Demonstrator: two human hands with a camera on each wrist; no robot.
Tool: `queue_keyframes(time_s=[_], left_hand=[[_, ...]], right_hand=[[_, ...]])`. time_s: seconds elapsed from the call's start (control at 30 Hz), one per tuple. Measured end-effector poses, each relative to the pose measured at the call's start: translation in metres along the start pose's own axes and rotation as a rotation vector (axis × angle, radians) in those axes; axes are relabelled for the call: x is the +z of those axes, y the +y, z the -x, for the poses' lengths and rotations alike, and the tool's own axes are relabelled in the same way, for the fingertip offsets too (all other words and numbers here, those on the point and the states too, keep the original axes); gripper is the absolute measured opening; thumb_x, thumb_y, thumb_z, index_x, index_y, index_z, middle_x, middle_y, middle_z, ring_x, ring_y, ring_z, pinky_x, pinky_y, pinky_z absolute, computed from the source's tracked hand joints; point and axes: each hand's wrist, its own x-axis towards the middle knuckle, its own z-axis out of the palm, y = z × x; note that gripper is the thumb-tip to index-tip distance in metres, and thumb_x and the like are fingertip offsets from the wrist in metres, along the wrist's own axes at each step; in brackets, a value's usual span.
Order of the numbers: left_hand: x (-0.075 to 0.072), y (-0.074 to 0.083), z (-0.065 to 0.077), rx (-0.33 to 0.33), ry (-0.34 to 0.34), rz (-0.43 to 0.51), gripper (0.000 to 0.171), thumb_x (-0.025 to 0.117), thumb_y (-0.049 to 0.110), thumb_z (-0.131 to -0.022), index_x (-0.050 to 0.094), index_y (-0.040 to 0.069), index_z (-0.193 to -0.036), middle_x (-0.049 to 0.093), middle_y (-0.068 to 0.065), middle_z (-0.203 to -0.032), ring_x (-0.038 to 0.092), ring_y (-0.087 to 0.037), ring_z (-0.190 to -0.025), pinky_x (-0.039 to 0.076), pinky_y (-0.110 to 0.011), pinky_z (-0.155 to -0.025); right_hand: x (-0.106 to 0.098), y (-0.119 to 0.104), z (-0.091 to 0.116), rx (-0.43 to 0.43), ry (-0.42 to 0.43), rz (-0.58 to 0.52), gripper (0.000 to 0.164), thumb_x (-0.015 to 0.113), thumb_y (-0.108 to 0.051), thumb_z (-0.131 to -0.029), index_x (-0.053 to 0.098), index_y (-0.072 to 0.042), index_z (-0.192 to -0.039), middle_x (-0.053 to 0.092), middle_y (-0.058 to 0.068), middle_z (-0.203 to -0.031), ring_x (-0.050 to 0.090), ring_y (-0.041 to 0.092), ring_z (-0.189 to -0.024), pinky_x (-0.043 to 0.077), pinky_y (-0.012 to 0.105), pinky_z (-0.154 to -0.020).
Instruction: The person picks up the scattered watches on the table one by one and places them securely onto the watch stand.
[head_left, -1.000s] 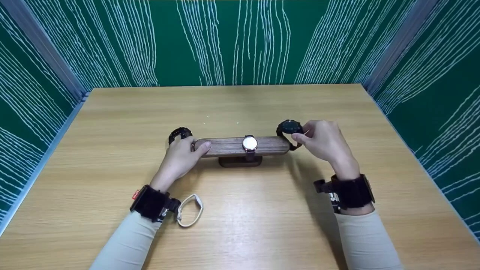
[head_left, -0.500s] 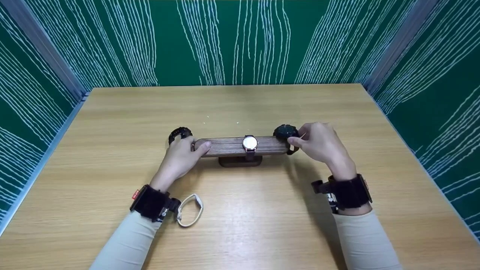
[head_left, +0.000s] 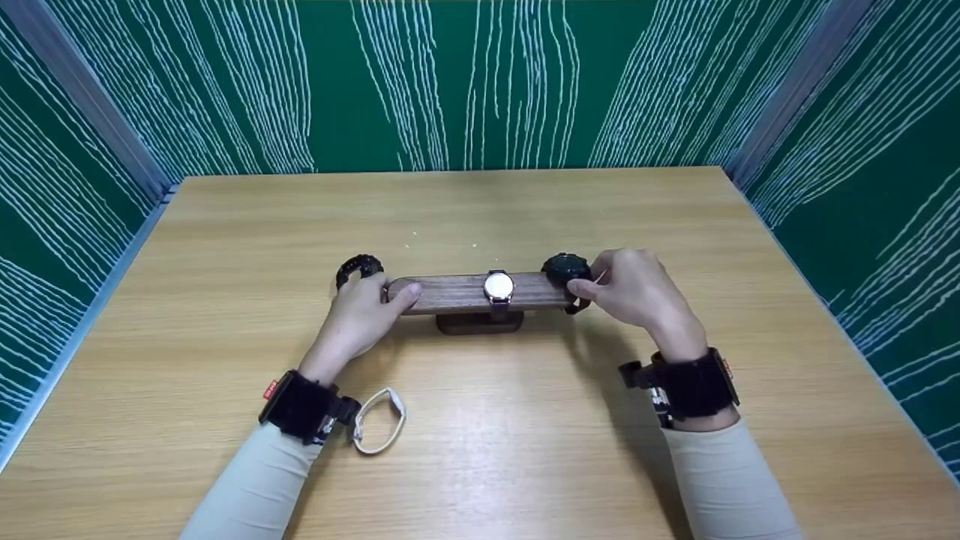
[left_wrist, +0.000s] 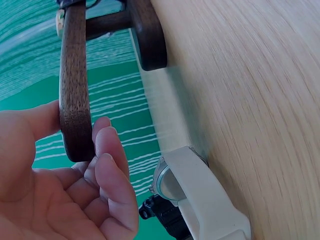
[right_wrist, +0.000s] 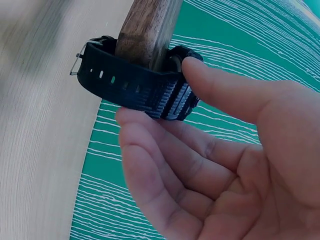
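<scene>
A dark wooden watch stand (head_left: 450,294) with a horizontal bar stands mid-table. My left hand (head_left: 357,315) grips the bar's left end, thumb on one face and fingers behind, as the left wrist view shows. At the right end, my right hand (head_left: 637,289) pinches a black watch (head_left: 566,268). In the right wrist view its strap (right_wrist: 117,80) loops around the end of the bar (right_wrist: 150,30). Between the hands, a watch with a pale round dial (head_left: 499,286) sits on the bar. Another black watch (head_left: 360,266) lies just beyond my left fingers.
A white-strapped watch (head_left: 379,421) lies on the wooden table (head_left: 480,465), beside my left wrist. Small white specks dot the table behind the stand. Green walls with white lines (head_left: 465,90) enclose the back and sides.
My right hand has moved left with the black watch, bringing it from off the bar's right end onto that end. The left hand and the stand hold their places.
</scene>
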Motion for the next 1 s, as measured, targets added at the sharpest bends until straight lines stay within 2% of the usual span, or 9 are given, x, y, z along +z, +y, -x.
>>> queue_keyframes(time_s=[0.13, 0.27, 0.47, 0.7, 1.0], left_hand=[[0.0, 0.0, 0.0, 0.001, -0.001, 0.004, 0.068, 0.058, 0.056, -0.106, 0.062, -0.006, -0.133, 0.056, -0.032, -0.149, 0.023, -0.055, -0.155, 0.018, -0.068, -0.126], [0.0, 0.0, 0.001, -0.008, -0.009, 0.002, 0.07, 0.057, 0.056, -0.106, 0.06, -0.007, -0.137, 0.053, -0.032, -0.152, 0.02, -0.055, -0.156, 0.016, -0.068, -0.126], [-0.001, 0.001, 0.001, -0.018, -0.02, -0.001, 0.078, 0.057, 0.057, -0.106, 0.052, -0.009, -0.147, 0.046, -0.033, -0.156, 0.017, -0.053, -0.158, 0.014, -0.067, -0.127], [-0.001, 0.001, 0.001, -0.01, -0.01, 0.009, 0.074, 0.058, 0.056, -0.105, 0.057, -0.008, -0.143, 0.049, -0.033, -0.154, 0.024, -0.053, -0.156, 0.019, -0.064, -0.128], [-0.001, 0.001, 0.001, -0.026, -0.026, 0.009, 0.08, 0.056, 0.058, -0.106, 0.05, -0.009, -0.15, 0.045, -0.033, -0.158, 0.019, -0.053, -0.157, 0.015, -0.064, -0.128]], right_hand=[[0.003, -0.001, -0.001, -0.015, 0.001, 0.024, 0.037, 0.079, -0.038, -0.096, 0.075, -0.001, -0.097, 0.073, 0.011, -0.089, 0.063, 0.027, -0.08, 0.048, 0.037, -0.069], [0.006, -0.002, -0.002, -0.02, 0.002, 0.033, 0.036, 0.081, -0.037, -0.095, 0.074, -0.003, -0.09, 0.07, 0.008, -0.082, 0.061, 0.024, -0.073, 0.046, 0.034, -0.063], [0.007, -0.003, -0.001, -0.018, 0.01, 0.037, 0.036, 0.082, -0.037, -0.094, 0.074, -0.003, -0.088, 0.07, 0.009, -0.081, 0.061, 0.024, -0.071, 0.046, 0.034, -0.061], [0.01, -0.004, 0.0, -0.027, 0.026, 0.052, 0.036, 0.085, -0.036, -0.091, 0.073, -0.004, -0.081, 0.068, 0.007, -0.078, 0.058, 0.022, -0.068, 0.044, 0.033, -0.06], [0.012, -0.007, 0.0, -0.012, 0.019, 0.045, 0.037, 0.086, -0.037, -0.089, 0.071, -0.005, -0.076, 0.068, 0.007, -0.075, 0.056, 0.021, -0.064, 0.045, 0.033, -0.059]])
